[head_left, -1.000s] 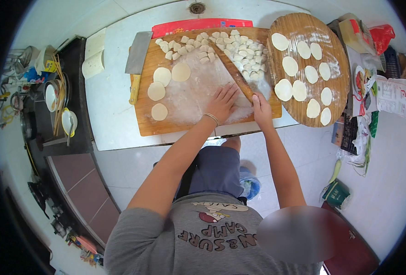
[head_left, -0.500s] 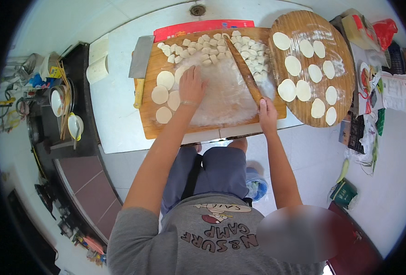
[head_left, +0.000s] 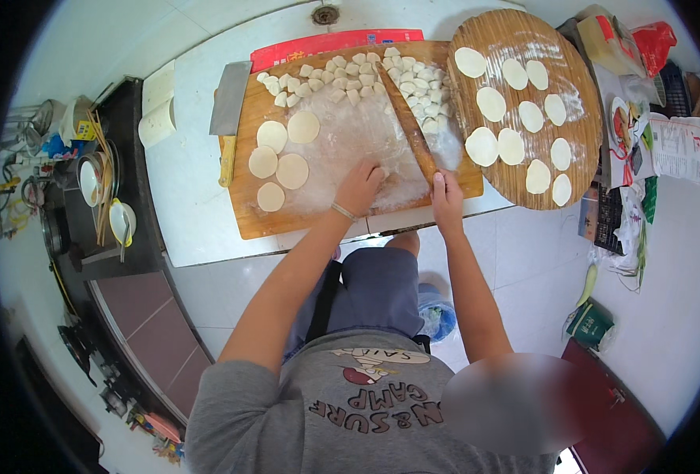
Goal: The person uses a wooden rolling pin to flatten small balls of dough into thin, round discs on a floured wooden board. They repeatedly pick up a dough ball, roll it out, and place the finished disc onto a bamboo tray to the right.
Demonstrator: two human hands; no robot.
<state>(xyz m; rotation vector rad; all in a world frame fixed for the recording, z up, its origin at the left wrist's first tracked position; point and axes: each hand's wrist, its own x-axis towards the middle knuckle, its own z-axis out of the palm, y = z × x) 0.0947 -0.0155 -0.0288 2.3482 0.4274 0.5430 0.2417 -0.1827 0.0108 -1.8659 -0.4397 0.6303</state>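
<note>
A wooden rolling pin (head_left: 408,118) lies slantwise over a floured wooden board (head_left: 243,217). My right hand (head_left: 447,204) grips its near end, thumb along the top. My left hand (head_left: 358,189) is low over the middle of the board, left of the pin. Its fingers are bent together, and what they hold, if anything, is hidden. Several round dough wrappers (head_left: 293,171) lie flat at the board's left side. Small cut dough pieces (head_left: 353,69) are scattered along the far edge, with more dough pieces (head_left: 423,88) right of the pin.
A round wooden board (head_left: 591,158) with several flat wrappers stands to the right. A cleaver (head_left: 230,99) with a yellow handle lies left of the cutting board. Bowls (head_left: 122,221) and chopsticks sit on the dark counter at left. A blue bin (head_left: 437,320) stands on the floor.
My left hand has moved from the wrappers at left toward the near middle of the board, uncovering a wrapper there. My right hand keeps its grip on the rolling pin.
</note>
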